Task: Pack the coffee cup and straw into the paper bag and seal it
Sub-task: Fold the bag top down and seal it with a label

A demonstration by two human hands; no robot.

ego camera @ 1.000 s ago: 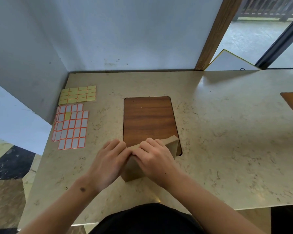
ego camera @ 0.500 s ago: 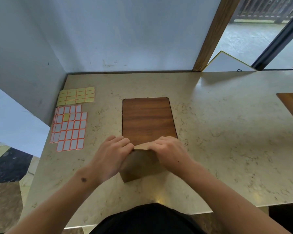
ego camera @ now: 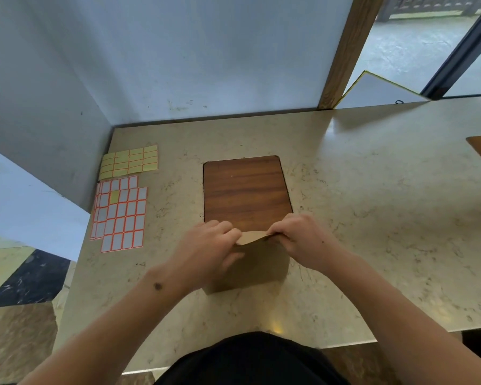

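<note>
Both hands, left hand (ego camera: 208, 245) and right hand (ego camera: 300, 240), pinch the paper bag (ego camera: 256, 265) top fold between them; thin, creasable paper, best held at corners.

The brown paper bag (ego camera: 257, 266) stands upright on the counter's near side, its top folded over.

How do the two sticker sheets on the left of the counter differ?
The yellow sticker sheet lies farther back, near the wall; the white sticker sheet lies nearer the person. The yellow one is smaller and set wide, with yellow labels; the white one is larger and set tall, with white labels and one yellow label among them. Both have orange-bordered rectangular labels in a grid and lie flat, untouched.
</note>
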